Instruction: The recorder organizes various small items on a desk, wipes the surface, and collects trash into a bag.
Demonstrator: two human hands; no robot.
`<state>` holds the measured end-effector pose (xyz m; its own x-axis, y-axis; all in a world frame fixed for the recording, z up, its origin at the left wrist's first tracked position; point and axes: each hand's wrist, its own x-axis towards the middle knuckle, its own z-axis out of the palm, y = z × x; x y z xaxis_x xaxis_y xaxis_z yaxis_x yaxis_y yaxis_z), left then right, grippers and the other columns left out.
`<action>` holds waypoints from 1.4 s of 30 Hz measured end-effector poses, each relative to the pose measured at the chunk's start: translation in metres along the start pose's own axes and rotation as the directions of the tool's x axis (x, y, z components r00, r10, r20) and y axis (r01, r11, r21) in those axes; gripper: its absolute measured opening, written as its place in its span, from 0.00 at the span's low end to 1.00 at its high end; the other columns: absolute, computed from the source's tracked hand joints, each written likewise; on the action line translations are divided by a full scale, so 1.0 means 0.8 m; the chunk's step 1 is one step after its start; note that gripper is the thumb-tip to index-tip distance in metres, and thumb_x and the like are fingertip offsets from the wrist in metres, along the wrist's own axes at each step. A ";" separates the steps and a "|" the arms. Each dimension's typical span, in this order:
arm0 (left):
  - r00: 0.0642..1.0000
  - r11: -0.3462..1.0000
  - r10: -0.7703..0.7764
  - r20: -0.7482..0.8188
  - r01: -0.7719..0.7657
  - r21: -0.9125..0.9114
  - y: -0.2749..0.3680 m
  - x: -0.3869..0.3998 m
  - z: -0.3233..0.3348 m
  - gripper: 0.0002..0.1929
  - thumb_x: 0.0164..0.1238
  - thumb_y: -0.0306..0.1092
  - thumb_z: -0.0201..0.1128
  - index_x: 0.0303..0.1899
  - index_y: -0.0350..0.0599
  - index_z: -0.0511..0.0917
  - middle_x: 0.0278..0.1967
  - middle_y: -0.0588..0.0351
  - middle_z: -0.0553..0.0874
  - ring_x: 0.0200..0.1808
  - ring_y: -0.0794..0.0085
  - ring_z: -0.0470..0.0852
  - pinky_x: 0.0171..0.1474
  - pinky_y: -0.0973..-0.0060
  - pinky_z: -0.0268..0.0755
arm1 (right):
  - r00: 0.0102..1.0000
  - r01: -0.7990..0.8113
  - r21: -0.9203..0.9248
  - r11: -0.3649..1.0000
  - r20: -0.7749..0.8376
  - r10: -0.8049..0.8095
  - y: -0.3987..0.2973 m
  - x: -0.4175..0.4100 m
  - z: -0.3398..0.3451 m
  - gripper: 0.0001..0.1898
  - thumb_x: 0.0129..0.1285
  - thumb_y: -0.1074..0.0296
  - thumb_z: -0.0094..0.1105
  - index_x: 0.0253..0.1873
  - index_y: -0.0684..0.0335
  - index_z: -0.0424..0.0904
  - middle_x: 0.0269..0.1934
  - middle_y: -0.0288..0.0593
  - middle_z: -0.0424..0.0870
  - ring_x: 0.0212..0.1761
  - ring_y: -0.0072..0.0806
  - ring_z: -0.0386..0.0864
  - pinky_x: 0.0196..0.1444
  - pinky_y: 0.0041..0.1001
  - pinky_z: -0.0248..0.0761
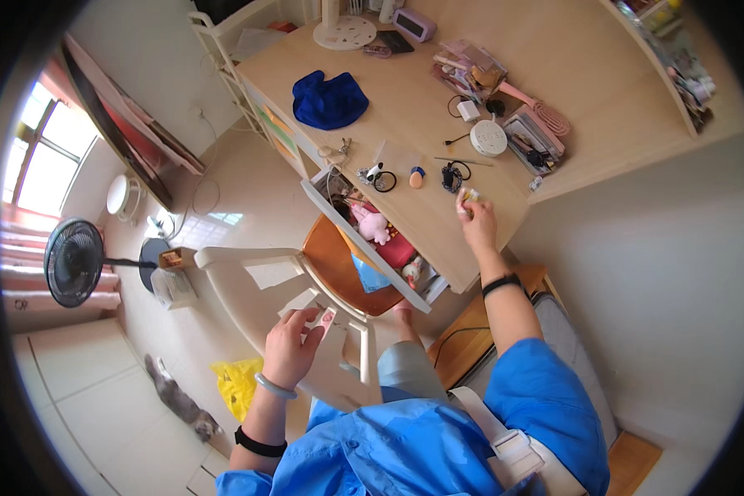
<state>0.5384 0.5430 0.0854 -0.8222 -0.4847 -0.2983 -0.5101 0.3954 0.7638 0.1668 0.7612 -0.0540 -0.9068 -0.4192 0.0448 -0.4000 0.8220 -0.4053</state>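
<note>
Over the desk's near right end, my right hand (pixel 478 226) pinches a small clear packet (pixel 469 196) with yellow and white on it. My left hand (pixel 294 347) hovers above the white chair back (pixel 248 279), fingers bent and apart, with nothing clearly held. Something small and pink shows through a chair slot by its fingertips; I cannot tell what it is. Between the hands, a pulled-out drawer (pixel 366 248) holds a pink plush toy (pixel 370 224), a red item (pixel 397 249) and other small things. Black hair ties (pixel 452 177) and an orange-and-blue item (pixel 416 178) lie on the desktop.
Farther along the desk (pixel 403 124) are a blue cloth (pixel 330 100), a round white power strip (pixel 488 137), a pink hairbrush (pixel 542 111) and clear organizers (pixel 471 71). To the left stand a black fan (pixel 74 261) and a yellow bag (pixel 239 381); a grey cat (pixel 180 397) lies on the floor.
</note>
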 end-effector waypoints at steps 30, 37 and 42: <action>0.719 0.775 -0.308 -0.623 0.570 0.275 0.029 -0.082 0.125 0.06 0.59 0.27 0.61 0.37 0.40 0.79 0.69 0.50 0.67 0.62 0.54 0.72 0.68 0.50 0.50 | 0.864 0.455 0.228 0.861 0.121 -0.488 0.024 0.101 -0.008 0.15 0.46 0.78 0.63 0.41 0.61 0.74 0.40 0.47 0.78 0.44 0.47 0.76 0.48 0.41 0.70; 0.754 0.812 -0.189 -0.629 0.480 0.331 -0.004 -0.068 0.071 0.07 0.59 0.28 0.61 0.39 0.41 0.78 0.69 0.54 0.67 0.56 0.52 0.76 0.64 0.50 0.58 | 0.961 0.236 0.535 0.811 -0.004 -0.277 0.020 0.081 -0.018 0.10 0.50 0.76 0.61 0.40 0.65 0.77 0.30 0.51 0.83 0.34 0.44 0.83 0.38 0.35 0.75; 0.780 0.811 -0.261 -0.570 0.496 0.308 -0.042 -0.064 0.037 0.07 0.59 0.30 0.62 0.38 0.41 0.78 0.69 0.57 0.66 0.56 0.55 0.76 0.66 0.53 0.57 | 0.903 -0.338 0.898 0.283 0.394 -0.170 -0.019 0.121 -0.057 0.10 0.56 0.75 0.61 0.43 0.63 0.75 0.32 0.39 0.81 0.32 0.27 0.83 0.34 0.28 0.76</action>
<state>0.5901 0.5775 0.0580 -0.3644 -0.9252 -0.1055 -0.9000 0.3208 0.2952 0.0790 0.7261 -0.0021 -0.6990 -0.6699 -0.2502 0.3130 0.0279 -0.9494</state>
